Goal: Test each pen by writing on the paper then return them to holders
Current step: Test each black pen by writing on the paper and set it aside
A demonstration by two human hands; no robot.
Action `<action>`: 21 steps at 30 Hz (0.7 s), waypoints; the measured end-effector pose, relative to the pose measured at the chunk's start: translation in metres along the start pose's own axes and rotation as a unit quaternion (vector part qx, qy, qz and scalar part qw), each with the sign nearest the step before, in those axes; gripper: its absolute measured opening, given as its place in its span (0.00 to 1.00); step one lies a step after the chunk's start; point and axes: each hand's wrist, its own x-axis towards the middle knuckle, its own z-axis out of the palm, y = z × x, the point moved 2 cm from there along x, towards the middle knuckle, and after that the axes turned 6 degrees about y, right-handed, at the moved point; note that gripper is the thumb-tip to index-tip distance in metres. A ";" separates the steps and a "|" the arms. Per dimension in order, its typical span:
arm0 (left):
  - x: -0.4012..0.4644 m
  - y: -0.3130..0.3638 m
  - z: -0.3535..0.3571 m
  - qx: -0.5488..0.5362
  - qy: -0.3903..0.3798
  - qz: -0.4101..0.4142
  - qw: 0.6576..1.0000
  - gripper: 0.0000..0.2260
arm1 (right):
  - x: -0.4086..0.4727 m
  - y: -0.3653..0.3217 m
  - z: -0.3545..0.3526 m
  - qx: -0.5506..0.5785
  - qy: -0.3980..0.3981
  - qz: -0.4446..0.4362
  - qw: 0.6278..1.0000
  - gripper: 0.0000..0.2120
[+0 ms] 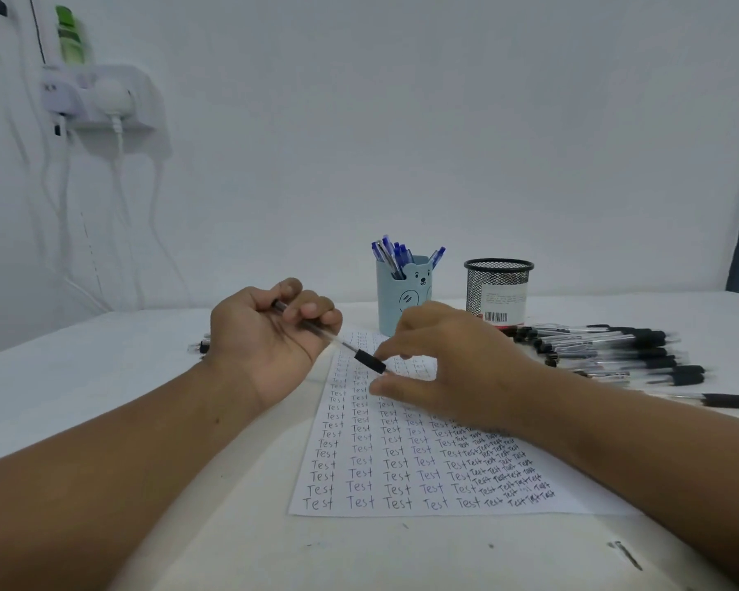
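As left hand (269, 334) grips pen (316, 330), right hand (440, 364) pinches cap (370, 361)

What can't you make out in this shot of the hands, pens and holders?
Head view only:
- Inside of the black mesh holder: hidden by its own wall.
- Tip of the clear black-grip pen held in the left hand: covered by the right hand.
- Small dark pens behind the left wrist: mostly hidden.

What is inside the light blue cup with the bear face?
The light blue cup holds several blue pens, whose tops stick out above the rim. Their lower parts and the cup's bottom are hidden by its wall.
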 end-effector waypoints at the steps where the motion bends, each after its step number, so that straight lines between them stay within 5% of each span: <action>1: -0.001 0.000 0.001 -0.001 -0.008 -0.007 1.000 0.04 | 0.001 -0.001 0.001 0.000 0.009 -0.012 1.000 0.22; 4: -0.002 0.000 0.001 0.024 0.008 -0.017 1.000 0.07 | 0.003 0.003 0.001 -0.005 0.034 -0.004 0.999 0.10; 7: 0.003 0.005 -0.008 0.170 0.059 0.039 0.983 0.08 | 0.001 0.017 -0.004 0.038 0.045 0.078 0.995 0.07; 9: 0.006 0.007 -0.015 0.354 0.060 0.099 0.928 0.09 | -0.003 0.029 -0.008 0.095 0.067 0.147 0.982 0.04; 11: 0.006 0.006 -0.020 0.534 0.021 0.118 0.837 0.10 | -0.007 0.039 -0.011 0.134 0.087 0.205 0.966 0.05; 15: -0.002 -0.004 -0.021 0.703 -0.059 0.060 0.706 0.06 | -0.011 0.041 -0.015 0.299 0.050 0.289 0.908 0.06; 18: -0.006 -0.007 -0.017 0.752 -0.076 0.067 0.651 0.04 | -0.014 0.042 -0.012 0.404 0.011 0.347 0.846 0.10; 21: -0.006 -0.004 -0.019 0.783 -0.074 0.069 0.613 0.07 | -0.014 0.042 -0.012 0.390 0.007 0.357 0.849 0.13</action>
